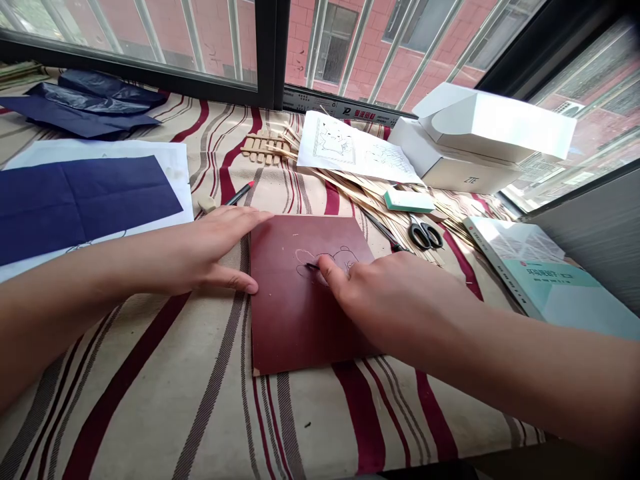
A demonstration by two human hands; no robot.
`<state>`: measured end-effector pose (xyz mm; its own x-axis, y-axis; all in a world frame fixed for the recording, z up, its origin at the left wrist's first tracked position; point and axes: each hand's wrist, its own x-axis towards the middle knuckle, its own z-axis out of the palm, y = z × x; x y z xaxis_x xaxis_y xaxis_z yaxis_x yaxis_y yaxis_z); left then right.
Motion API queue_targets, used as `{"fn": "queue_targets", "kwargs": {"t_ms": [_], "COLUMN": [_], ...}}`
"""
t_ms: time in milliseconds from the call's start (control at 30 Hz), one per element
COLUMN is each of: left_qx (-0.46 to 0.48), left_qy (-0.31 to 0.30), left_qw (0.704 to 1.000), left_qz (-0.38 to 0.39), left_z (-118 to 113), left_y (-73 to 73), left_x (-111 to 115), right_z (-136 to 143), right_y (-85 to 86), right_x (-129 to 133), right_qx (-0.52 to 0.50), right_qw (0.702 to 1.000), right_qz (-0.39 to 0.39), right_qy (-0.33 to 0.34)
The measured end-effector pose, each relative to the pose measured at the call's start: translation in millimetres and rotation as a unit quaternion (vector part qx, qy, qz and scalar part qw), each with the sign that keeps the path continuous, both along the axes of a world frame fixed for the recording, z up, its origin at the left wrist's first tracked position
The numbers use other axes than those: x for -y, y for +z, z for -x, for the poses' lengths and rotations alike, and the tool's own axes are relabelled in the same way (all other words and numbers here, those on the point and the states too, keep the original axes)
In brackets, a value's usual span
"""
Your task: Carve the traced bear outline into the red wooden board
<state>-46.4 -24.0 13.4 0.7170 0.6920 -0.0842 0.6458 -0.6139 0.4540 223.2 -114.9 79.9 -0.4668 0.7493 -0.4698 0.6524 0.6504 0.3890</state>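
Note:
A dark red board [295,327] lies flat on the striped cloth [165,413], with thin outlines drawn on its upper part. At the board's left edge rests my left hand [215,250], thumb and fingers spread, holding nothing. Over the drawn outlines is my right hand [380,287], its fingers closed. A small dark piece [312,266] shows at my right index fingertip, touching the board; what it belongs to is mostly hidden under the hand.
Beyond the board lie scissors [425,235], a green-and-white box [409,201], thin wooden strips, a drawing sheet [345,148] and a red-tipped pen [241,193]. Dark blue sheets [90,200] are at left. A white box [470,167] and a book [555,273] stand at right.

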Motion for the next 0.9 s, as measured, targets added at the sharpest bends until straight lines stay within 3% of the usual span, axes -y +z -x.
{"fn": "queue_targets", "kwargs": {"t_ms": [67,133,333,400,467,633,700,767,900], "left_qx": [-0.01,-0.017,-0.006,-0.016,-0.016,-0.022,-0.031,-0.032,-0.017], "left_qy": [0.004,0.007,0.009,0.013,0.012,0.011,0.017,0.022,0.02], "left_qw": [1.0,1.0,1.0,1.0,1.0,1.0,0.999,0.999,1.0], "left_qz": [0.011,0.019,0.014,0.018,0.006,-0.006,0.001,0.003,-0.004], "left_z": [-0.1,0.0,0.2,0.5,1.1,1.5,1.2,1.5,3.9], "left_y": [0.5,0.7,0.5,0.0,-0.9,-0.6,0.5,0.7,-1.6], "left_x": [-0.1,-0.2,-1.0,-1.2,-1.0,0.9,1.5,1.7,0.1], "right_z": [-0.1,-1.2,-3.7,-4.0,-4.2,-1.4,0.1,0.2,-3.0], "right_y": [1.8,2.5,0.8,0.1,-0.2,1.9,2.2,1.1,-4.1], "right_x": [-1.2,-1.3,-2.4,-3.0,-2.9,-1.0,-0.2,1.0,5.6], "right_qx": [-0.03,-0.04,0.041,0.046,0.028,-0.053,-0.062,-0.053,0.009], "right_qw": [0.998,0.998,0.992,0.989,0.992,0.998,0.997,0.998,0.997], "right_qz": [0.009,0.005,-0.022,-0.028,-0.023,-0.002,0.004,0.006,-0.022], "right_qy": [-0.057,-0.056,0.119,0.14,0.117,-0.034,-0.054,-0.037,0.071]}}
